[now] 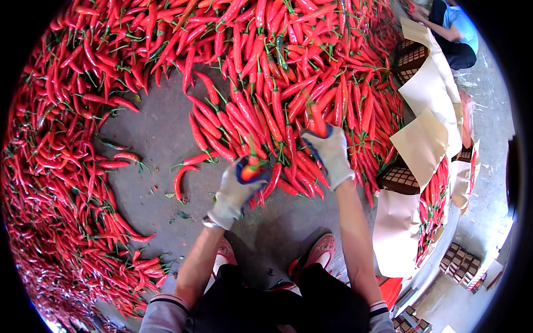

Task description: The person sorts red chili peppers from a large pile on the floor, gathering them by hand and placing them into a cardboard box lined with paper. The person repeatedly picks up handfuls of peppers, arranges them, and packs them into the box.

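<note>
My left hand [238, 189], in a white work glove with a blue coated palm, is closed around an orange-red chili pepper [250, 171] whose green stem points away from me. My right hand [332, 152] wears a matching glove and grips a red chili pepper [318, 121], its upper end blurred. Between and beyond both hands spreads a heap of loose red chili peppers [245, 112], many lying roughly side by side. One curved red pepper [179, 183] rests apart on the concrete floor [145, 120], left of my left hand.
A larger pile of chili peppers [54, 166] curves round the left and far side. To my right stand brown plastic crates [399, 180] lined with paper sheets [397, 229]; one holds peppers [433, 208]. Another person [460, 31] sits beyond them. More crates [460, 264] are stacked farther right.
</note>
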### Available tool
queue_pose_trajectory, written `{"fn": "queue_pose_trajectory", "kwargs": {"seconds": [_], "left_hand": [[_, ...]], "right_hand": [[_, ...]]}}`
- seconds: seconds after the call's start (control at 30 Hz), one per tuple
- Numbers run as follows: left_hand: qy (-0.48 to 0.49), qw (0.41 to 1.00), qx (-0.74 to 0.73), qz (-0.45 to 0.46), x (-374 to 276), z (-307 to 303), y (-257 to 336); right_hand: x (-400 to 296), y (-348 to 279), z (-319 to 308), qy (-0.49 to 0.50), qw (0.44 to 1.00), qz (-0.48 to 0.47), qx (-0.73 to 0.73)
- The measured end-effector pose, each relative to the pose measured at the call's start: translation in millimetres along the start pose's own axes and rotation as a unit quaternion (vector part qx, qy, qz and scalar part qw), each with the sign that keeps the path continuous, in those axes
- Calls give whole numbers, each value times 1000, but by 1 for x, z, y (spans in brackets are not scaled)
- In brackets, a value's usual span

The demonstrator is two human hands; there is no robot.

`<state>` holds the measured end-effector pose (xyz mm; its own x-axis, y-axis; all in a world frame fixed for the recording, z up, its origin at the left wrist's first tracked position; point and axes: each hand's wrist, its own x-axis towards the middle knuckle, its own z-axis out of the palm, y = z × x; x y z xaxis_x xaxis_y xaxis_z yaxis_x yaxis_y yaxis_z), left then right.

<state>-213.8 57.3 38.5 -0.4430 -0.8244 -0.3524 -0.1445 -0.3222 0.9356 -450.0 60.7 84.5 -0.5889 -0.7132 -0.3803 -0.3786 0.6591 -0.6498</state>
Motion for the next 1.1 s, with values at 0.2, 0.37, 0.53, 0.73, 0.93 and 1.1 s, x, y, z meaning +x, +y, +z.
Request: {"fn": "queue_pose_trajectory", "kwargs": {"seconds": [0.2,0.37,0.53,0.73,0.93,1.1], "left_hand": [[-51,868,492,-52,-11,39,18],[-30,892,452,-1,-10,36,11],[-17,975,220,-22,-20,2,0],[-1,977,-102,-186,-34,-2,-48],[-147,919,355,84,-32,18,7],[-284,750,583,135,-29,49,2]], "right_hand": [[-15,23,3,21,999,-28,-25],[-18,-10,30,-49,975,-40,-214],[-11,10,21,-113,988,89,58],[-55,68,-4,-170,795,90,576],[-102,117,-12,-126,762,80,630],[-100,101,-9,-29,924,110,364]]}}
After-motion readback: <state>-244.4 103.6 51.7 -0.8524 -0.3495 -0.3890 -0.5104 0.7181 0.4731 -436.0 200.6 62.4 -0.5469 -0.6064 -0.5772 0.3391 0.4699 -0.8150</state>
